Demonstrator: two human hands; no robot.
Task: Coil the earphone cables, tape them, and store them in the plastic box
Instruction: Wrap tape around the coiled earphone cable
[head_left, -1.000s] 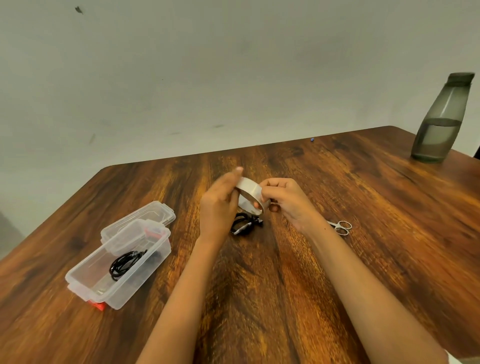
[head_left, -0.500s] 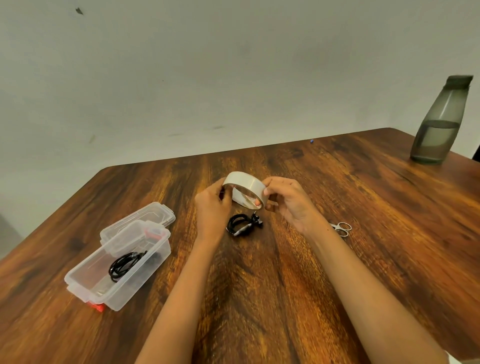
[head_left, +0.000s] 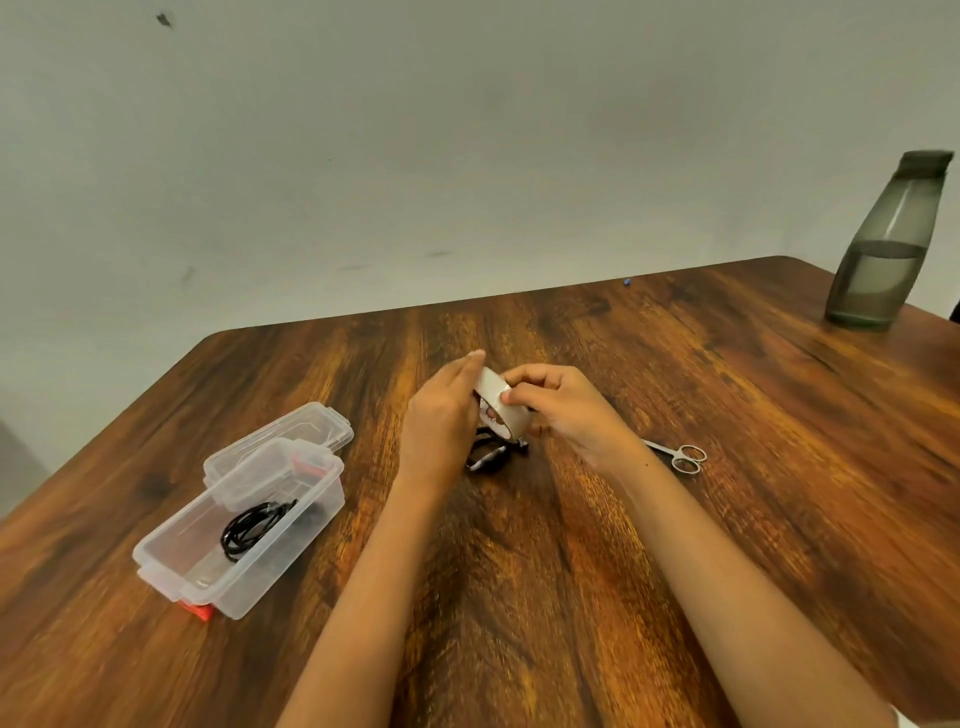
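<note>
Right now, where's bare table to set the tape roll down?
Bare: table between scissors and bottle, plus along the wall. Crowded: coiled earphones under the left hand and right hand holding the tape roll; plastic box further left.

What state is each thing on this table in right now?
Plastic box: open, one coiled cable inside.
Lid: off, lying behind the box.
Tape roll: held above the table by both the left hand and right hand.
Second earphone cable: coiled, on the table under the hands.
Scissors: lying flat, seemingly closed.
Bottle: upright, capped, partly filled.
</note>
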